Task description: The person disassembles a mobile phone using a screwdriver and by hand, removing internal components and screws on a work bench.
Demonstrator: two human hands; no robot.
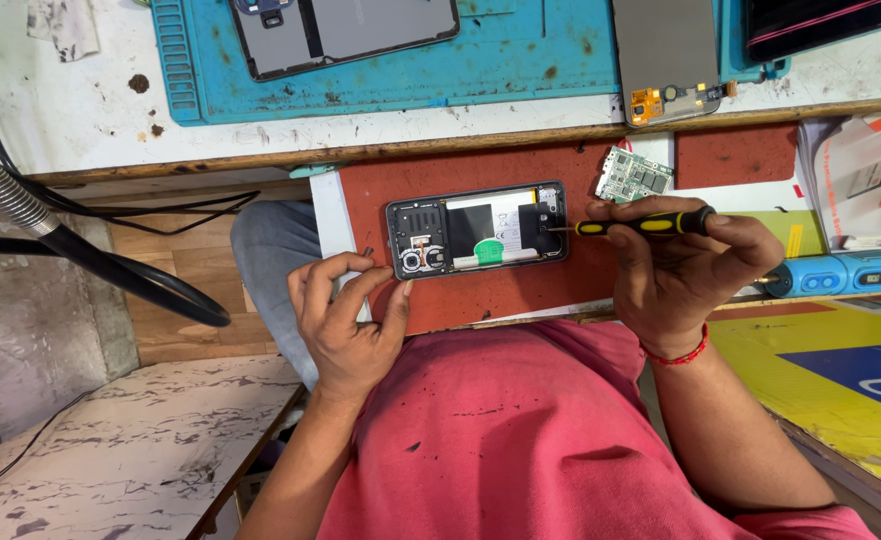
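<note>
Screwdriver (641,225), clenched in right hand (686,270), points tip-first leftward into opened phone (477,230), whose long axis matches; left hand (346,320) curls empty at phone's near-left corner.

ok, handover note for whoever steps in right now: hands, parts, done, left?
Left hand: empty, fingertips steadying the opened phone at its camera end, on the red mat.
Right hand: grips the yellow-black screwdriver, tip at the phone's other end.
Parts: small circuit board lies loose above the phone; blue power tool sits to the right.
Done: back cover off, insides exposed.
Left: the spot under the screwdriver tip; whether that screw is going in or out can't be told.
</note>
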